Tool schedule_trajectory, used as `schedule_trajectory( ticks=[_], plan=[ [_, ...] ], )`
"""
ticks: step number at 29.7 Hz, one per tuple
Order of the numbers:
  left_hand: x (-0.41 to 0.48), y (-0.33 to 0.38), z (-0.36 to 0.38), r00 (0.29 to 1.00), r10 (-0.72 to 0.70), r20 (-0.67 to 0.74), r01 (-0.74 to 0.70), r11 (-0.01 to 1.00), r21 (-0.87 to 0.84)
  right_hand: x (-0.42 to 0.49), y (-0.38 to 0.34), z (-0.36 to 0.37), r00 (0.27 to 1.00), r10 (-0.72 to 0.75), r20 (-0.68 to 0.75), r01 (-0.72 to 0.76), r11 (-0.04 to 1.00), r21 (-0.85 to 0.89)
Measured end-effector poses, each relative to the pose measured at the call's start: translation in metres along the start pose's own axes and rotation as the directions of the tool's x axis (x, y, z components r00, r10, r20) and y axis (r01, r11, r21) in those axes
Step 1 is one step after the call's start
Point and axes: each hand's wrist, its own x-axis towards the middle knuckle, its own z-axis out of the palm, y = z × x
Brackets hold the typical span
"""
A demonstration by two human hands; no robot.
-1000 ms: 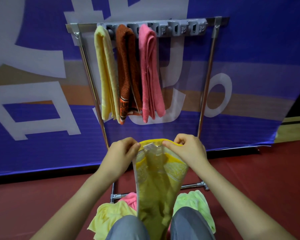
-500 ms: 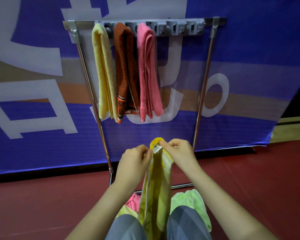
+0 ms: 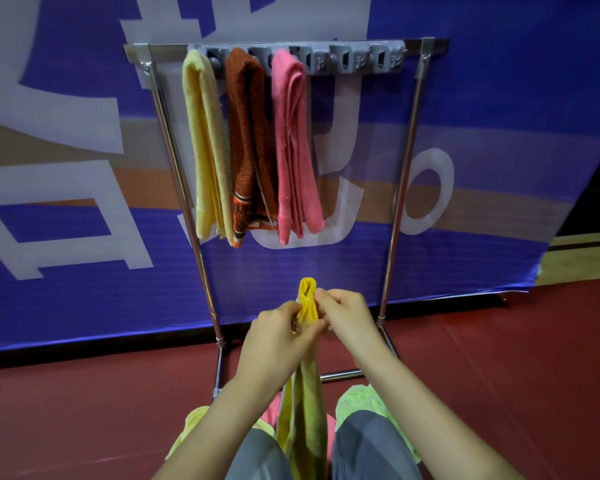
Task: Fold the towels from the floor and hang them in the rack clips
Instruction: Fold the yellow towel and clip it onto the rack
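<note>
Yellow towel [image 3: 303, 403]: folded into a narrow strip, looped top edge bright, hanging between grey-trousered knees; pinched near top by left hand [image 3: 278, 337] and right hand [image 3: 347, 315].

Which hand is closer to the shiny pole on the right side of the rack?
Right. The right hand pinches the yellow towel just left of that pole; the left hand grips the towel's other side, farther away.

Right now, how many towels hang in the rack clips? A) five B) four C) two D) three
D: only the cream towel, brown towel and pink towel hang from the clips; the left hand and right hand pinch the bright yellow towel low in front of the rack.
</note>
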Motion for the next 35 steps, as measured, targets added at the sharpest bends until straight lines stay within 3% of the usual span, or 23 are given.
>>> schedule_trajectory(
  ticks=[7,13,18,21,27,32,35],
  plan=[
    [0.008,-0.016,-0.014,0.982,0.048,0.184,-0.031,0.995,-0.094,-0.009,-0.007,-0.007,0.971,0.03,0.235,-0.081,0.975,0.208],
    [0.012,-0.017,-0.042,0.935,0.173,0.31,-0.113,0.973,-0.202,-0.001,0.001,-0.041,0.924,-0.259,0.282,0.295,0.951,-0.094],
    [0.02,-0.005,-0.057,0.908,0.262,0.326,-0.204,0.958,-0.202,0.01,-0.015,-0.056,0.836,-0.242,0.493,0.284,0.959,-0.011],
    [0.03,0.003,-0.066,0.921,0.282,0.268,-0.251,0.957,-0.143,0.011,-0.03,-0.056,0.868,-0.271,0.417,0.283,0.958,0.033],
    [0.052,0.042,-0.102,0.922,0.385,-0.048,-0.388,0.917,-0.095,0.01,-0.089,-0.058,0.868,-0.474,0.148,0.435,0.87,0.234],
    [0.054,0.046,-0.104,0.961,0.266,0.079,-0.261,0.963,-0.073,0.001,-0.09,-0.049,0.877,-0.459,0.146,0.442,0.887,0.135],
    [0.052,0.048,-0.101,0.953,0.272,0.132,-0.262,0.961,-0.089,-0.005,-0.086,-0.045,0.863,-0.466,0.194,0.453,0.885,0.108]
  ],
)
